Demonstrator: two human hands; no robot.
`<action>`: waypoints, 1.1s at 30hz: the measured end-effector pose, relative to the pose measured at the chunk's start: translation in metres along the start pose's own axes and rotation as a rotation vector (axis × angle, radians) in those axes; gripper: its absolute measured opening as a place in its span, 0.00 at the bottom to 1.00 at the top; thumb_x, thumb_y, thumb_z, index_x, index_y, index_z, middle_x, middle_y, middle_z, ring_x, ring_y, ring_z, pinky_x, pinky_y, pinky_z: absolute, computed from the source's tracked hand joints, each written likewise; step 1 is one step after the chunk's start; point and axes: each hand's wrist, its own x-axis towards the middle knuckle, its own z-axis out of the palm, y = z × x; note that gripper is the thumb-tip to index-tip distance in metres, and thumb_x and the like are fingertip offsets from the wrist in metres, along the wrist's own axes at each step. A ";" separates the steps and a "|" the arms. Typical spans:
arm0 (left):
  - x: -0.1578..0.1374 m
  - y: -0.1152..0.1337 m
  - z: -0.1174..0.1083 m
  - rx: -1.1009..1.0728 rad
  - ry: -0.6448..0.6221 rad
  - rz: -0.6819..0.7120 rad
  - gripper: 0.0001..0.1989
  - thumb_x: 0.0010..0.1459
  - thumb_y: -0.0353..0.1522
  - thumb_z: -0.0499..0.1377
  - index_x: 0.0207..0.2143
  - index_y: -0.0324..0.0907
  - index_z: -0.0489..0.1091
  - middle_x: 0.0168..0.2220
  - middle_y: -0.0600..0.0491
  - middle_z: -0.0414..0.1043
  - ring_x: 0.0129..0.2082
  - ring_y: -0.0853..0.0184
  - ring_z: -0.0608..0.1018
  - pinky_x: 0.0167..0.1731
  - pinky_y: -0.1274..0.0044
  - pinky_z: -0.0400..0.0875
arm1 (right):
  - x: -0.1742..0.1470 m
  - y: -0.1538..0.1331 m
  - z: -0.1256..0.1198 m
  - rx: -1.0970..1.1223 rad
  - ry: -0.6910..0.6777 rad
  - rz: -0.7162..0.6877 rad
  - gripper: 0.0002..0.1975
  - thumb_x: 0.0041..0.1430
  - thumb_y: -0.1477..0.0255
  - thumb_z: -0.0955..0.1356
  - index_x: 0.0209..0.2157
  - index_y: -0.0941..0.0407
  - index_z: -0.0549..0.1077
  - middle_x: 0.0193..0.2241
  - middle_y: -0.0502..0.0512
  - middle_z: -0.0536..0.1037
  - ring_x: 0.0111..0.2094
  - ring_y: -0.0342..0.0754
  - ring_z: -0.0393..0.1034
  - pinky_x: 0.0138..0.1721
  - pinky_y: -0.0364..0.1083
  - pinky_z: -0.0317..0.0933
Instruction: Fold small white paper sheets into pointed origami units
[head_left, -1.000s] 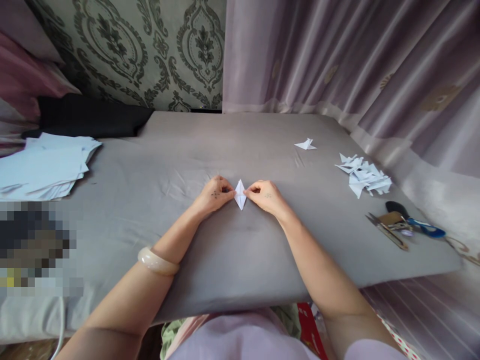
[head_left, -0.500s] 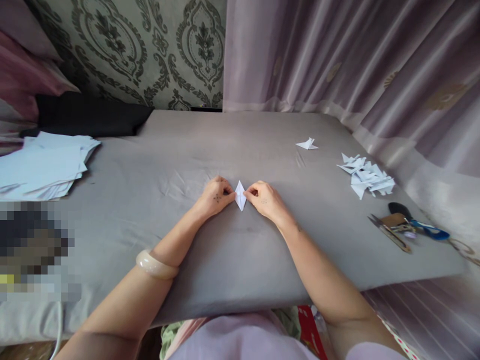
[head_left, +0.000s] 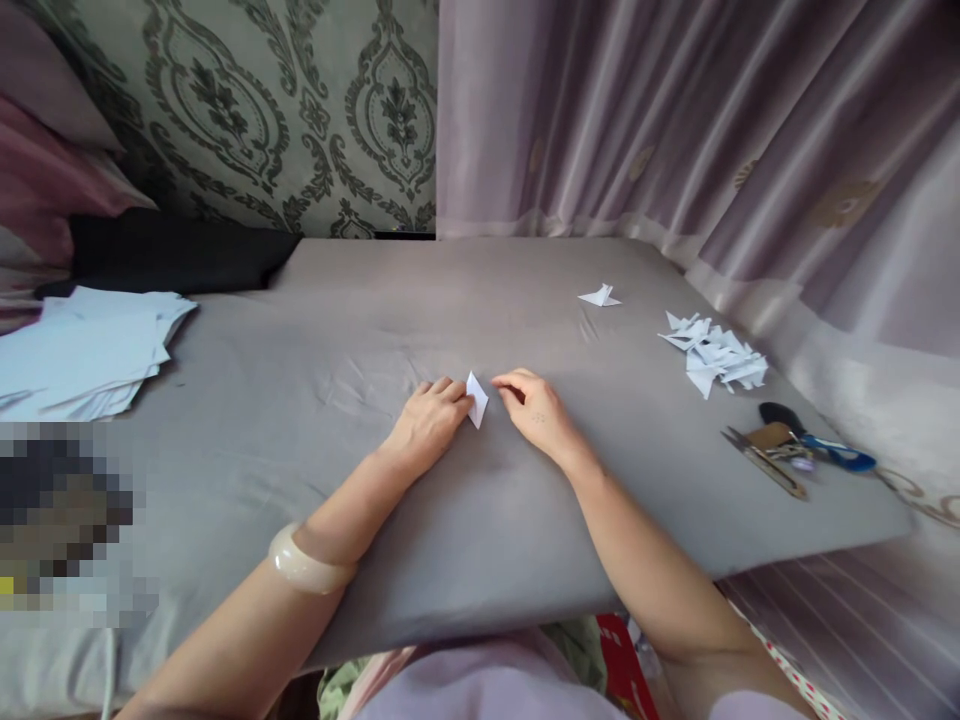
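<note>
A small diamond of folded white paper (head_left: 478,401) stands at the middle of the grey covered surface. My left hand (head_left: 435,418) has its fingers closed on the paper's left side, palm down, and covers part of that edge. Just to the right, my right hand (head_left: 534,405) is apart from the paper by a narrow gap. Its thumb and forefinger are curled close together with nothing visible in them.
A single folded paper figure (head_left: 601,296) lies farther back. Beyond my right hand are a pile of folded paper pieces (head_left: 720,352), scissors (head_left: 836,452) and a pointed metal tool (head_left: 765,463). A paper stack (head_left: 90,350) lies left, near a black cloth (head_left: 180,250).
My right hand has let go of the paper diamond and drawn slightly right. My left hand has turned palm down over its left side, and the diamond now tilts. The view has shifted a little.
</note>
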 end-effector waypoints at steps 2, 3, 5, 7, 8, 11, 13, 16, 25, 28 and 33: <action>0.000 0.004 -0.003 0.037 -0.023 -0.013 0.13 0.63 0.25 0.48 0.42 0.39 0.72 0.37 0.46 0.71 0.40 0.58 0.71 0.36 0.70 0.65 | -0.005 -0.008 0.003 -0.060 -0.049 -0.088 0.15 0.61 0.81 0.60 0.43 0.56 0.75 0.42 0.54 0.75 0.43 0.44 0.69 0.47 0.43 0.61; -0.001 0.006 -0.004 0.044 -0.031 -0.022 0.13 0.63 0.25 0.48 0.43 0.38 0.72 0.37 0.46 0.70 0.40 0.58 0.71 0.36 0.70 0.65 | -0.007 -0.013 0.005 -0.119 -0.085 -0.119 0.17 0.61 0.82 0.59 0.45 0.55 0.74 0.42 0.55 0.75 0.44 0.45 0.69 0.48 0.44 0.61; -0.002 0.010 -0.005 0.030 -0.041 -0.042 0.14 0.63 0.25 0.48 0.44 0.37 0.71 0.38 0.45 0.70 0.40 0.59 0.71 0.38 0.71 0.67 | -0.012 -0.022 0.006 -0.280 -0.145 -0.152 0.19 0.61 0.83 0.59 0.48 0.56 0.73 0.44 0.57 0.73 0.46 0.48 0.66 0.47 0.45 0.61; -0.003 0.012 -0.007 -0.014 -0.054 -0.067 0.15 0.62 0.23 0.48 0.45 0.36 0.71 0.39 0.45 0.69 0.41 0.60 0.70 0.40 0.71 0.68 | -0.016 -0.029 0.006 -0.425 -0.173 -0.167 0.20 0.61 0.83 0.58 0.50 0.56 0.72 0.43 0.59 0.72 0.46 0.51 0.65 0.45 0.47 0.61; -0.004 0.012 -0.008 -0.039 -0.063 -0.085 0.15 0.61 0.22 0.48 0.44 0.36 0.71 0.40 0.45 0.69 0.41 0.60 0.70 0.41 0.72 0.68 | -0.017 -0.031 0.006 -0.479 -0.181 -0.174 0.20 0.61 0.83 0.58 0.50 0.57 0.72 0.43 0.59 0.72 0.45 0.51 0.65 0.45 0.47 0.61; -0.008 0.010 -0.013 -0.095 -0.086 -0.153 0.16 0.61 0.22 0.47 0.44 0.38 0.73 0.40 0.46 0.70 0.42 0.59 0.71 0.39 0.73 0.70 | -0.018 -0.032 0.005 -0.563 -0.205 -0.194 0.18 0.62 0.82 0.58 0.49 0.57 0.72 0.41 0.59 0.72 0.43 0.51 0.65 0.45 0.48 0.60; -0.012 0.006 -0.016 -0.121 -0.088 -0.194 0.17 0.60 0.22 0.47 0.43 0.40 0.74 0.40 0.46 0.71 0.42 0.60 0.72 0.36 0.74 0.70 | -0.017 -0.031 0.004 -0.573 -0.210 -0.200 0.18 0.62 0.82 0.59 0.49 0.58 0.73 0.42 0.59 0.72 0.43 0.52 0.64 0.45 0.49 0.60; -0.016 -0.002 -0.012 -0.212 -0.035 -0.255 0.18 0.58 0.21 0.48 0.40 0.42 0.75 0.40 0.48 0.73 0.41 0.62 0.74 0.37 0.75 0.71 | -0.015 -0.030 0.004 -0.558 -0.205 -0.198 0.19 0.61 0.82 0.60 0.49 0.57 0.73 0.42 0.59 0.73 0.43 0.51 0.65 0.45 0.48 0.60; -0.004 -0.005 0.008 -0.363 0.164 -0.005 0.19 0.61 0.22 0.46 0.49 0.37 0.70 0.45 0.45 0.72 0.44 0.61 0.73 0.45 0.72 0.71 | -0.006 -0.014 0.005 -0.261 -0.118 -0.103 0.19 0.58 0.84 0.60 0.43 0.55 0.76 0.41 0.56 0.74 0.43 0.48 0.68 0.44 0.45 0.62; -0.003 -0.002 0.005 -0.296 0.106 -0.028 0.17 0.61 0.23 0.47 0.46 0.37 0.72 0.43 0.45 0.73 0.43 0.60 0.73 0.43 0.72 0.72 | 0.000 -0.002 0.004 -0.081 -0.004 0.049 0.16 0.56 0.83 0.61 0.39 0.56 0.76 0.38 0.54 0.76 0.39 0.45 0.71 0.44 0.43 0.63; -0.004 0.003 -0.001 -0.209 0.048 -0.051 0.16 0.61 0.23 0.48 0.44 0.38 0.73 0.40 0.46 0.73 0.43 0.60 0.72 0.40 0.73 0.72 | 0.001 0.005 0.005 -0.064 -0.009 0.104 0.09 0.54 0.77 0.65 0.33 0.54 0.77 0.33 0.51 0.74 0.33 0.43 0.70 0.39 0.43 0.63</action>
